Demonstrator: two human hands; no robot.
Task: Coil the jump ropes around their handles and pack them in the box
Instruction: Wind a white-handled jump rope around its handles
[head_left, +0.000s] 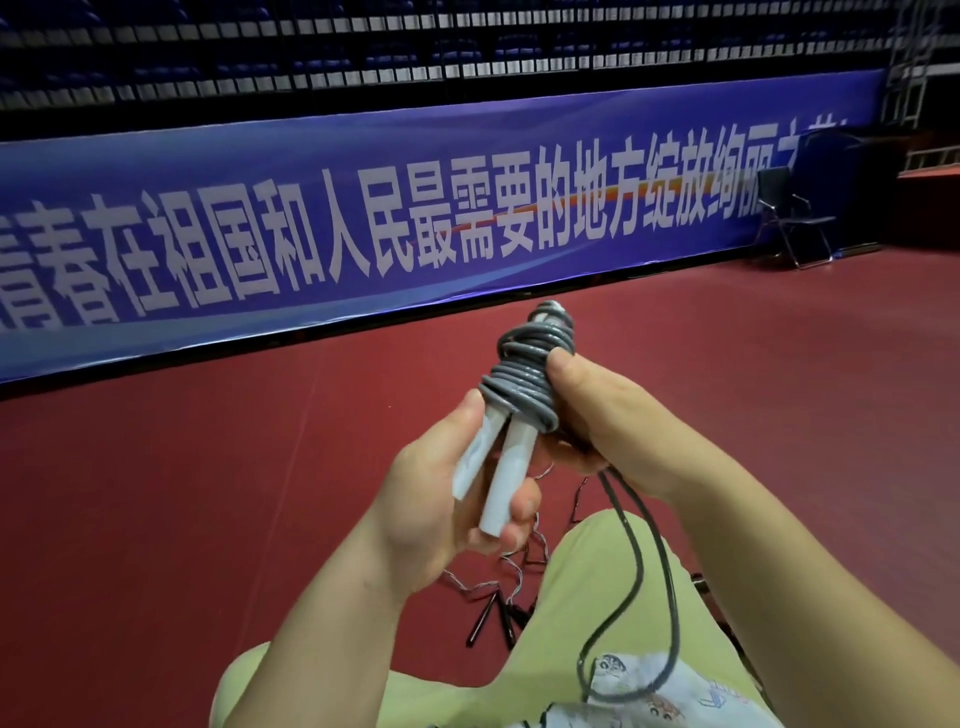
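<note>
Grey plastic-coated jump rope (522, 382) coils around two white cylindrical handles (501, 470), axis toward one o'clock; left hand (441, 514) grips them, right hand (608, 431) pinches the coil.

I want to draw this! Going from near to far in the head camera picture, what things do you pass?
Loose rope end over the lap → left hand gripping the white handles → grey coil → red floor → blue banner

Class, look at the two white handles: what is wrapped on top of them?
Grey rope coils around the upper part of the white handles; their tops are mostly covered. The lower ends show, held by the left hand.
</note>
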